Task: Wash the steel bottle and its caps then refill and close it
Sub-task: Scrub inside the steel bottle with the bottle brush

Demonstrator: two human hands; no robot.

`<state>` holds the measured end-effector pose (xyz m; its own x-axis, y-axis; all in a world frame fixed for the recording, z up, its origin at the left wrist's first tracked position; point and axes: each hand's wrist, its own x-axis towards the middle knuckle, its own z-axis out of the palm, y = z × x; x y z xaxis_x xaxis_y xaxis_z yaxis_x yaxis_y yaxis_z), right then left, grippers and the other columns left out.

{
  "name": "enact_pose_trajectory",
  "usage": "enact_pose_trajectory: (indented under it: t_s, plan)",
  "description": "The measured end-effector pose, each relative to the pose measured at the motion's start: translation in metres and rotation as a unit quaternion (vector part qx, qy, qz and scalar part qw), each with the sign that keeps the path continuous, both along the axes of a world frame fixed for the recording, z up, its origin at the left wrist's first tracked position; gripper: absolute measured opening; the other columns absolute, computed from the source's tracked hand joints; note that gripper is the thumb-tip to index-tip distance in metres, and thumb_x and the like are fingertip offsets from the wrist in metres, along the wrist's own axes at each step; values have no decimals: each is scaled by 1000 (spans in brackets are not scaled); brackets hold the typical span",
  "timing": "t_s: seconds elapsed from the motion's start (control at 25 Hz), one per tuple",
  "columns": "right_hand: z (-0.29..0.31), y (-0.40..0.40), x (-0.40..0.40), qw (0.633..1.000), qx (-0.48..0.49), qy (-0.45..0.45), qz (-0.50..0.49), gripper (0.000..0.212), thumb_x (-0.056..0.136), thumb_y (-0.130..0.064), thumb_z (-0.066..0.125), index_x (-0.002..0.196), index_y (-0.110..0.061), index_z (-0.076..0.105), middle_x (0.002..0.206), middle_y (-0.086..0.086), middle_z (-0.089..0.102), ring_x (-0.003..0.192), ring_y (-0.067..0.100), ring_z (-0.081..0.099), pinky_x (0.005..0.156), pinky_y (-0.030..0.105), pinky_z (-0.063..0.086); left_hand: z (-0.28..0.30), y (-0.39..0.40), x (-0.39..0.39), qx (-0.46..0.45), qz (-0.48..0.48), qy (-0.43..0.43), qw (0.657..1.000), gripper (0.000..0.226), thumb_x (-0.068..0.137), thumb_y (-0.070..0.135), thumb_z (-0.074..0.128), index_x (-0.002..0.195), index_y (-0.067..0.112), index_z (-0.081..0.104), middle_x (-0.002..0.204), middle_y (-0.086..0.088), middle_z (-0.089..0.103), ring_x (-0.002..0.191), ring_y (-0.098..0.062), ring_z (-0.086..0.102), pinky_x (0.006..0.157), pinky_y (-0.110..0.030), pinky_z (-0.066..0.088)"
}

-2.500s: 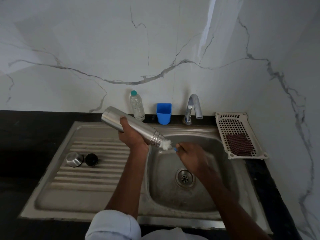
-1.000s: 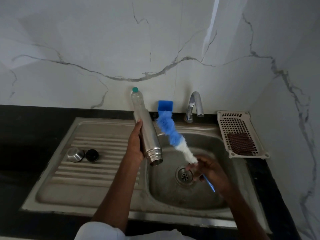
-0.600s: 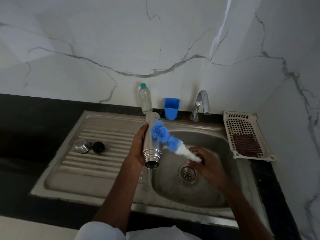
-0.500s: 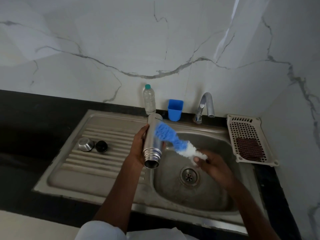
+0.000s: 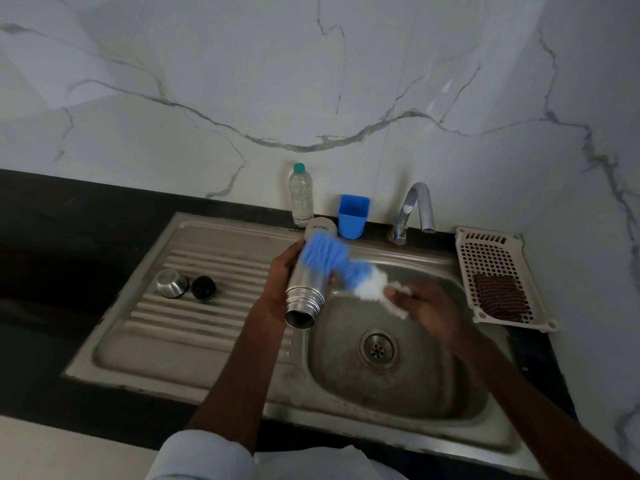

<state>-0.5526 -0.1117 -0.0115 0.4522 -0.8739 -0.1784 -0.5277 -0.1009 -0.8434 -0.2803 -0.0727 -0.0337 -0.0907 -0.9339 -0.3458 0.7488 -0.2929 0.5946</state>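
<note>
White marble with grey veins rises behind the steel sink [image 5: 214,344], which is set into a black counter [image 5: 52,237]. My left hand [image 5: 277,289] is wrapped around the steel bottle [image 5: 310,282], fingers curled behind its body and thumb on the near side; the bottle is held over the edge between drainboard and basin, tilted with its open threaded mouth pointing down toward me and its base up toward the wall. My right hand [image 5: 424,306], to the right of the bottle over the basin, pinches the white end of a bottle brush [image 5: 341,268], whose blue bristles lie across the bottle's outside just above my left fingers; the brush is blurred, so I cannot tell exactly how my right fingertips sit on it. Left of my left hand, on the ribbed drainboard, a steel cap [image 5: 171,284] and a black cap [image 5: 203,288] stand just beside each other. Beyond my fingers, by the wall, stand a clear plastic bottle [image 5: 301,197], a blue cup [image 5: 352,217] and the tap [image 5: 414,211]. Right of my right hand, a white basket [image 5: 491,252] holds a dark scrub pad [image 5: 500,299].
</note>
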Motion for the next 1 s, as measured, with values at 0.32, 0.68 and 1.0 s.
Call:
enact_pose_trajectory:
  t_s: [0.32, 0.68, 1.0]
  plan:
    - [-4, -16, 2, 989, -50, 137, 7, 46, 102, -46, 55, 73, -11, 62, 68, 5, 58, 67, 18, 55, 64, 32, 39, -6, 12, 2, 9, -33, 60, 998, 73, 93, 43, 75, 145, -3, 55, 124, -27, 63, 94, -36, 69, 80, -43, 64]
    - [2, -13, 12, 963, -232, 134, 36, 47, 105, -50, 43, 61, -32, 48, 49, -12, 47, 44, 2, 51, 49, 13, 31, 4, 7, 8, 44, -17, 3, 999, 60, 95, 43, 69, 137, 1, 59, 124, -27, 65, 95, -36, 70, 82, -45, 63]
    - [11, -18, 13, 934, -294, 189, 69, 53, 103, -59, 36, 64, -28, 54, 48, -11, 45, 43, -1, 46, 48, 17, 37, 17, 19, 0, 22, -37, -12, 999, 54, 106, 48, 54, 127, -1, 64, 101, -19, 68, 79, -25, 73, 69, -33, 63]
